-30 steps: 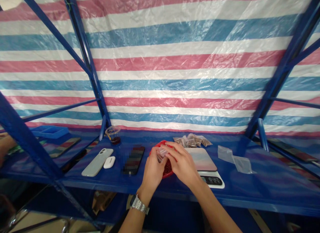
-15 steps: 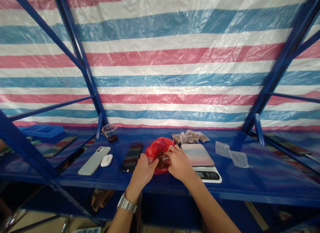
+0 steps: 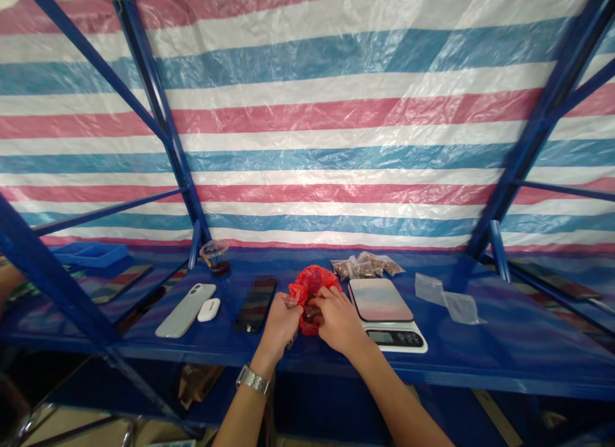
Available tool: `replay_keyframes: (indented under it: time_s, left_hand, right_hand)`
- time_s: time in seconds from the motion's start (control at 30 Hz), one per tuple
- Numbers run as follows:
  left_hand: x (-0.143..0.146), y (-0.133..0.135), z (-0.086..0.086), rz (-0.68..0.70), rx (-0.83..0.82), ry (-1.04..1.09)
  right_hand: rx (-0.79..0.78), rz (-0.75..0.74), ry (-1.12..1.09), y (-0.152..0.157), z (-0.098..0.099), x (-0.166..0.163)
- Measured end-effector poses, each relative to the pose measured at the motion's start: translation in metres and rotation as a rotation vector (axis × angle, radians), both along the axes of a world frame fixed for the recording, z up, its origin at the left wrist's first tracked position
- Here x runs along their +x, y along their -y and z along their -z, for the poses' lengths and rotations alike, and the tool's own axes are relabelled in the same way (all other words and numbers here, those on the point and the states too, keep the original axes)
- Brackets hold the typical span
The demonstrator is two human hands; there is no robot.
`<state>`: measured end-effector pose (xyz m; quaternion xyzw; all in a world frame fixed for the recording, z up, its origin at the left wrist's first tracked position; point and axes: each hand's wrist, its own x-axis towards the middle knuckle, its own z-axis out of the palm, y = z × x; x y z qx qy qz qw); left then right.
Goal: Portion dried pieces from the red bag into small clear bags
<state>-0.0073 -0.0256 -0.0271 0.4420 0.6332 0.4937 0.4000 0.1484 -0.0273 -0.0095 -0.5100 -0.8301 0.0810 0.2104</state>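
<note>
A red plastic bag [image 3: 314,277] stands open on the blue table, with small brown pieces [image 3: 311,312] inside. My left hand [image 3: 279,325] is at the bag's left side, its fingers closed on a small clear plastic bag [image 3: 289,301] that shows above the thumb. My right hand [image 3: 339,319] reaches over the red bag from the right, its fingers curled together down at the brown pieces. What those fingertips hold is hidden. Right beside this hand is a white kitchen scale [image 3: 382,301].
Behind the scale lie several filled clear bags [image 3: 368,266]. Flat clear bags [image 3: 446,298] lie to the right. On the left are a black phone [image 3: 257,304], a white earphone case [image 3: 209,310], a pale phone [image 3: 186,310] and a plastic cup [image 3: 216,258]. Blue posts [image 3: 166,127] frame the table.
My left hand has turned and drawn slightly back from the brown pieces, still with the clear bag. The right fingers have curled deeper into the red bag. The view has shifted a little.
</note>
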Motion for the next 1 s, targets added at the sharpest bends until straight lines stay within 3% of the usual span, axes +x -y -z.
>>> replay_keyframes:
  time_s: [0.13,0.23,0.33,0.5,0.7,1.0]
  left_hand:
    - [-0.004,-0.002,-0.004,-0.013,0.052,-0.008]
    - [-0.008,-0.001,-0.008,-0.003,0.185,-0.126]
    - [-0.010,0.003,-0.010,0.033,0.309,-0.323]
    - [-0.003,0.006,-0.007,0.113,0.322,-0.418]
    - [0.009,0.007,-0.002,0.210,0.357,-0.356]
    - [0.011,0.006,-0.002,0.205,0.386,-0.335]
  right_hand:
    - [-0.085,0.061,-0.131,-0.008,0.005,0.004]
    - [-0.112,0.073,-0.246,-0.018,0.008,0.012]
    - [-0.050,0.055,-0.370,-0.024,0.004,0.020]
    - [0.082,-0.073,-0.502,-0.018,-0.013,0.020]
    - [0.222,-0.122,-0.332,-0.001,-0.021,0.007]
    - [0.337,-0.152,-0.213,0.004,-0.024,0.005]
